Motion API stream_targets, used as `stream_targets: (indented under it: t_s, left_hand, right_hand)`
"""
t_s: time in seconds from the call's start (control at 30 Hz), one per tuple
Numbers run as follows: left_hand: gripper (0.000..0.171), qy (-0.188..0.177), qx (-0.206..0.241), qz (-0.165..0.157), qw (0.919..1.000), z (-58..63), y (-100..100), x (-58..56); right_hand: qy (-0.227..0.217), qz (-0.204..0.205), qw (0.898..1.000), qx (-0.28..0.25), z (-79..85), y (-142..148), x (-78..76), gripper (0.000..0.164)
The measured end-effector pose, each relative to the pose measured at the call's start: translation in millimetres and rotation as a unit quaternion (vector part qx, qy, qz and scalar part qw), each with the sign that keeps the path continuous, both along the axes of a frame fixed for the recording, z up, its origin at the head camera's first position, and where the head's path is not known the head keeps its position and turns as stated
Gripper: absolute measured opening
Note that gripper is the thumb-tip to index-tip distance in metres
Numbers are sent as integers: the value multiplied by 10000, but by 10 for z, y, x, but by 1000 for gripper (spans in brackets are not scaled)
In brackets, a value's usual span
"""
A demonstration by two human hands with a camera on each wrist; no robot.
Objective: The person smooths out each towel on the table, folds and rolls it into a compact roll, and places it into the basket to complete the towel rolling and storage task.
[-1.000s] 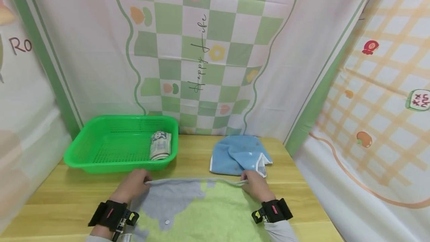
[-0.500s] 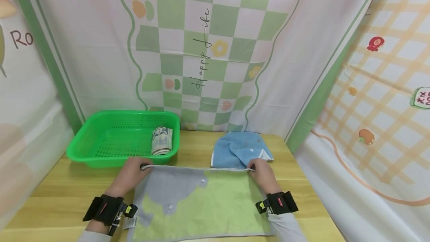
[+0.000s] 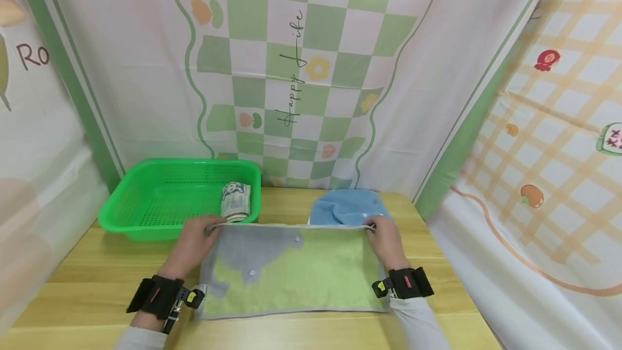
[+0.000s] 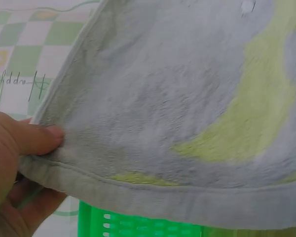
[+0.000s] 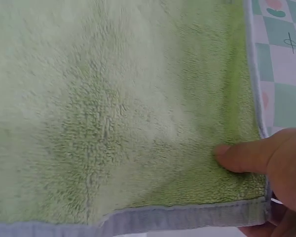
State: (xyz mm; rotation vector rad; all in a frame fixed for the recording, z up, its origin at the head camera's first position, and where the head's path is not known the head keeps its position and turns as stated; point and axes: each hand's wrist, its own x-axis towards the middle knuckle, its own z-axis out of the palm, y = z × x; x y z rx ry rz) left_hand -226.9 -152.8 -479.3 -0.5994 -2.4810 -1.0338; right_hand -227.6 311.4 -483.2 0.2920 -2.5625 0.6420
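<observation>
A green and grey towel (image 3: 311, 269) is stretched between my two hands above the wooden table. Its far corners are pinched, the left one by my left hand (image 3: 195, 244) and the right one by my right hand (image 3: 387, 243). In the left wrist view my thumb (image 4: 42, 139) lies on the grey corner, with fingers under the hem. The right wrist view has my other thumb (image 5: 241, 155) pressed on the green pile near the corner. Partly hidden behind the towel's far edge lies a crumpled blue towel (image 3: 342, 207).
A green plastic basket (image 3: 141, 231) stands at the back left, close to my left hand. Inside, at its right end, is a rolled towel (image 3: 236, 201) with a printed pattern. Patterned cloth (image 3: 311, 69) hangs behind the wooden table (image 3: 73, 290).
Both hands have moved up and away from me with the green and grey towel. Its near edge has come into view, and it now covers more of the blue towel.
</observation>
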Motion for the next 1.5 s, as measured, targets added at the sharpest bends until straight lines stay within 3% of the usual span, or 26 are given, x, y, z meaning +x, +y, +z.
stream_targets:
  t_s: [0.17,0.33,0.43,0.6,0.67,0.83,1.0,1.17,1.3,1.37,1.5]
  left_hand:
    - [29,372,235,109,9990,13,19,21]
    - [32,621,428,-119,9971,-44,-28,114]
    - [35,457,270,-348,9980,-93,-73,188]
    - [33,-263,-68,-775,9966,-183,-135,310]
    - [32,-351,-92,-852,9957,-204,-152,354]
    - [35,-186,-94,-893,9958,-206,-185,453]
    - [30,-799,-558,-1095,9892,-278,-228,560]
    - [23,-1483,-1000,-1275,9756,-445,-298,649]
    - [16,-1890,-1160,-1311,9663,-466,-305,686]
    - [13,-1820,-1158,-1256,9683,-448,-274,698]
    - [19,-1472,-1136,-820,9791,-404,-173,698]
  right_hand:
    - [48,-43,10000,-61,92,-23,6,16]
    - [128,32,9999,-4,179,-93,119,18]
    - [-180,81,9997,114,180,-120,254,23]
    - [-1071,102,9929,516,87,-106,476,28]
    - [-1146,146,9913,632,61,-86,542,29]
    - [-843,213,9931,791,117,-65,721,30]
    - [-1450,238,9845,954,62,-103,853,30]
    - [-2041,491,9728,982,-175,-74,917,27]
    - [-2245,785,9669,920,-179,-37,925,29]
    - [-2338,855,9652,804,-131,-50,907,32]
    - [-2246,821,9696,525,-95,-157,829,41]
